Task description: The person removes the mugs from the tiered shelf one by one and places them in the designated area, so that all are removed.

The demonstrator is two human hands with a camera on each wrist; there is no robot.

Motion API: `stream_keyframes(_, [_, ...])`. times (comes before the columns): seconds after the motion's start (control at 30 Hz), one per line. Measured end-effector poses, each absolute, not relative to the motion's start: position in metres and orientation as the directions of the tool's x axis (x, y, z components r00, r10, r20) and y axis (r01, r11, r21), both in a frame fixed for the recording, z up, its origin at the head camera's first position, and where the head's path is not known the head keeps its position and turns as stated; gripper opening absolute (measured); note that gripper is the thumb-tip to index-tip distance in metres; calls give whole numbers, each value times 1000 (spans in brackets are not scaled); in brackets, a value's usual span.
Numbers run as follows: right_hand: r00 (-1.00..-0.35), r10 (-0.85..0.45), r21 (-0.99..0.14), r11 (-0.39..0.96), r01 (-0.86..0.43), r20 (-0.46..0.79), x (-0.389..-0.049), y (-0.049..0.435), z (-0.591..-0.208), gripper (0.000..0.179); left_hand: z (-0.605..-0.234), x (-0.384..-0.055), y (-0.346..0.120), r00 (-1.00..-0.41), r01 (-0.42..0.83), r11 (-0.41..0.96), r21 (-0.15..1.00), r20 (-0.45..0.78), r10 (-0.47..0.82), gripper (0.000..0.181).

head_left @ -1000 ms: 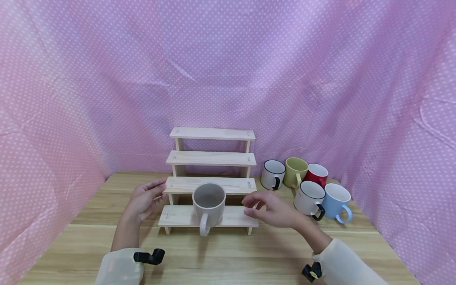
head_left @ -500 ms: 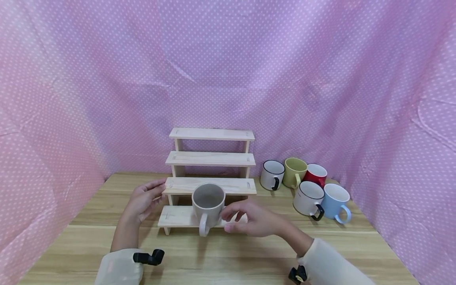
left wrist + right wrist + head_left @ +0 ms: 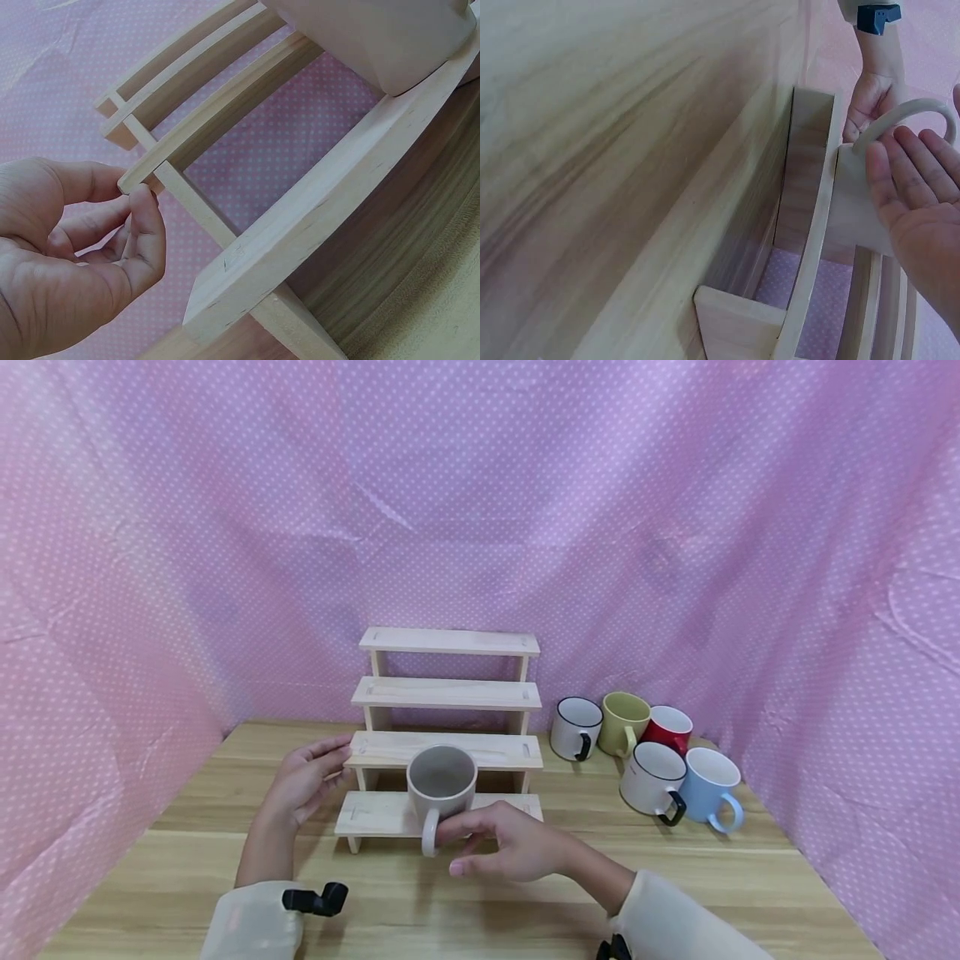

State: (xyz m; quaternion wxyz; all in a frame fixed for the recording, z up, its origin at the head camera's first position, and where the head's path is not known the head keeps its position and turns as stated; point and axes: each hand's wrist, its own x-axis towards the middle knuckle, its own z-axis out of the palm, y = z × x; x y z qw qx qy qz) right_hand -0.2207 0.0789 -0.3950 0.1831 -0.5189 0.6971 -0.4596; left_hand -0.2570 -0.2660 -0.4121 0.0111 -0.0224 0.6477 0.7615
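A grey-beige mug [image 3: 452, 806] stands upright on the lowest step of a pale wooden stepped shelf [image 3: 446, 693], its handle toward the viewer. My left hand [image 3: 298, 783] is at the shelf's left side; in the left wrist view its thumb and index finger pinch the end of the second step's board [image 3: 225, 112]. My right hand [image 3: 513, 843] is in front of the lowest step, index fingertip right at the mug handle [image 3: 911, 106] and thumb held apart below. The right wrist view shows those fingers [image 3: 919, 176] fairly straight beside the handle.
To the right of the shelf stand several mugs: a white black-rimmed one [image 3: 576, 727], a yellow one [image 3: 622, 727], a red one [image 3: 666, 727], another white black-rimmed one [image 3: 648, 781] and a light blue one [image 3: 705, 789]. A pink dotted curtain [image 3: 450, 510] hangs behind the wooden table [image 3: 375, 910].
My right hand has moved left and toward the viewer, from the lowest step's right end to the mug's handle. The left hand, mug and shelf have stayed in place.
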Motion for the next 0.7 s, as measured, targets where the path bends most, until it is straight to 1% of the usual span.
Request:
stream_keyframes(0.13, [-401, -891, -867, 17, -497, 212, -220, 77, -394, 38, -412, -257, -265, -999, -49, -160, 986, -51, -10, 54])
stream_keyframes(0.37, [-403, -904, -939, 8, -344, 141, -221, 73, -396, 39, -412, -257, -265, -999, -37, -141, 989, -41, -19, 52])
stream_keyframes(0.47, [-410, -903, -948, 10, -318, 128, -221, 72, -398, 37, -413, -258, -265, -999, -37, -138, 990, -39, -19, 51])
stream_keyframes(0.7, [-461, -880, -952, 38, -302, 112, -221, 71, -396, 28, -413, -258, -265, -999, -41, -151, 988, -45, -23, 52])
